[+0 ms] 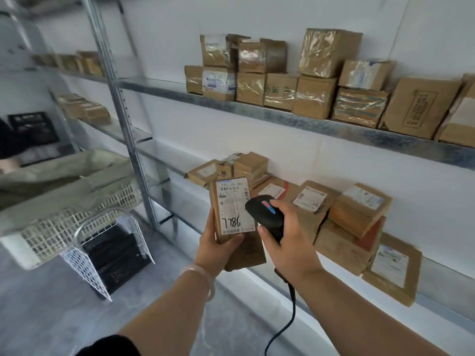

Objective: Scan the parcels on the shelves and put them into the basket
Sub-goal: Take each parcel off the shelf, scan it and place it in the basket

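My left hand (pixel 216 249) grips a small brown cardboard parcel (pixel 231 209) upright in front of the lower shelf; its white label faces me with "7786" handwritten on it. My right hand (pixel 288 240) holds a black handheld scanner (pixel 264 214) with a red and blue button, its head just right of the parcel's label and its cable hanging down. The white lattice basket (pixel 72 227), lined with a grey-green bag, stands at the left on a wire stand.
Several brown parcels (pixel 357 214) lie on the lower metal shelf, and more parcels (pixel 316 75) are stacked on the upper shelf (pixel 282 116). A steel upright (pixel 120 104) divides the shelving. Black crates (pixel 115 258) sit under the basket on the grey floor.
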Demonstrator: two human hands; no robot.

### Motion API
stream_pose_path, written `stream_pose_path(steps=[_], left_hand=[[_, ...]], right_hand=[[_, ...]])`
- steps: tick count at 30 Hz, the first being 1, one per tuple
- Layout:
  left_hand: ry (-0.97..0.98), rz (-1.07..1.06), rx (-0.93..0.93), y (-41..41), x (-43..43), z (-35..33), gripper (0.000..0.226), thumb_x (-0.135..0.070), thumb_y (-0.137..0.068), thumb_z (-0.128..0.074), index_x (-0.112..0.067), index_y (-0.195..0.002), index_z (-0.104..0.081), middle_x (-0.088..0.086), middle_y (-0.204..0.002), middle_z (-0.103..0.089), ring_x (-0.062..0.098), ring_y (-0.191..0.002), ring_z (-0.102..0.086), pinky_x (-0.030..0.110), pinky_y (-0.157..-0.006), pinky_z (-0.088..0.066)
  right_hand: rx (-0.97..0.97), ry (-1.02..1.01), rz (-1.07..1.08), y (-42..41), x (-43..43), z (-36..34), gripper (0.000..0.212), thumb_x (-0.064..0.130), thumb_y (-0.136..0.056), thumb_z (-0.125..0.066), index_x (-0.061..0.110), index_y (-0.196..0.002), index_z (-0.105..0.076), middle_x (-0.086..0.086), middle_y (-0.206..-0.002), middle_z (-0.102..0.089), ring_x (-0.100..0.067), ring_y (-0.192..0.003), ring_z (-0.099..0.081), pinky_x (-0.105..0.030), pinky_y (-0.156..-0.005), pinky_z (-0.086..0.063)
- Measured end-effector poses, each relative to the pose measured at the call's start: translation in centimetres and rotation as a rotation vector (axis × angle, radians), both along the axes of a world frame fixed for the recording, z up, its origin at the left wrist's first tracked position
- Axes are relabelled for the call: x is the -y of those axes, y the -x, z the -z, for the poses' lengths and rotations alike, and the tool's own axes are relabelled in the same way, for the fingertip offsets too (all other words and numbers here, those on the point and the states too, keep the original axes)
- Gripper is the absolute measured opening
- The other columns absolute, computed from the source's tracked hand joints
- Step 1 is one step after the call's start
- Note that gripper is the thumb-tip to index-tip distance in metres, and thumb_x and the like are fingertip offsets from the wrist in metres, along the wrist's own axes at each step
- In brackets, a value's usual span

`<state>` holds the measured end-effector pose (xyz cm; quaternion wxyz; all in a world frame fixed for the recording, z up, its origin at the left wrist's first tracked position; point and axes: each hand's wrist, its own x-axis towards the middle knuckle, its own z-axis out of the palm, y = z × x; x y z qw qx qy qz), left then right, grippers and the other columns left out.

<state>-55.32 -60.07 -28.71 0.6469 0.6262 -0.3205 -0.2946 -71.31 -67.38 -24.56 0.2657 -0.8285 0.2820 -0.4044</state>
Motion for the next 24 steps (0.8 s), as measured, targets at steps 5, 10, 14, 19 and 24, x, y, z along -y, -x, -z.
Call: stream_pose_path(steps=[5, 10, 14, 19, 24], left_hand=[[0.004, -0.139, 0.017, -2.3, -2.4, 0.1, 0.084, -0.003, -0.085, -0.073, -0.069, -0.121, -0.037, -0.019, -0.110, -0.069, 0.014, -0.113, -0.064, 0.044, -0.098, -0.054], [-0.034, -0.221, -0.016, -4.8, -4.8, 0.2, 0.089, -0.017, -0.079, -0.078, -0.057, -0.143, -0.031, 0.004, -0.135, -0.057, 0.027, -0.127, -0.054, 0.056, -0.104, -0.047], [-0.079, -0.266, 0.007, -7.5, -6.6, 0.7, 0.095, -0.028, -0.074, -0.077, -0.055, -0.149, -0.024, 0.007, -0.139, -0.052, 0.030, -0.131, -0.049, 0.057, -0.108, -0.042], [-0.097, -0.305, 0.009, -11.3, -9.0, 1.5, 0.092, -0.022, -0.083, -0.078, -0.053, -0.150, -0.024, 0.008, -0.138, -0.052, 0.027, -0.125, -0.054, 0.055, -0.103, -0.048], [-0.090, -0.327, 0.000, -15.2, -11.4, 1.9, 0.090, -0.016, -0.083, -0.078, -0.050, -0.150, -0.028, 0.011, -0.138, -0.050, 0.030, -0.127, -0.052, 0.056, -0.103, -0.047]], right_hand=[[0.024, -0.016, -0.122, -3.4, -1.7, -0.7, 0.053, 0.024, -0.088, -0.070, 0.039, -0.128, -0.039, 0.014, -0.127, -0.049, 0.011, -0.111, -0.051, -0.012, -0.086, -0.052], [0.069, -0.005, -0.185, -7.3, -3.9, -2.1, 0.049, 0.023, -0.087, -0.071, 0.030, -0.128, -0.044, 0.013, -0.124, -0.053, 0.010, -0.109, -0.045, 0.000, -0.084, -0.043], [0.056, -0.034, -0.227, -10.5, -6.0, -3.0, 0.046, 0.027, -0.089, -0.068, 0.036, -0.126, -0.041, 0.012, -0.122, -0.059, -0.002, -0.105, -0.058, -0.010, -0.083, -0.051], [-0.007, -0.063, -0.251, -14.5, -8.5, -3.6, 0.043, 0.033, -0.091, -0.064, 0.042, -0.121, -0.035, 0.009, -0.118, -0.061, -0.014, -0.103, -0.066, -0.026, -0.075, -0.060], [-0.027, -0.090, -0.280, -18.6, -11.1, -4.1, 0.041, 0.035, -0.091, -0.063, 0.046, -0.117, -0.032, 0.017, -0.111, -0.053, -0.011, -0.104, -0.064, -0.020, -0.076, -0.058]])
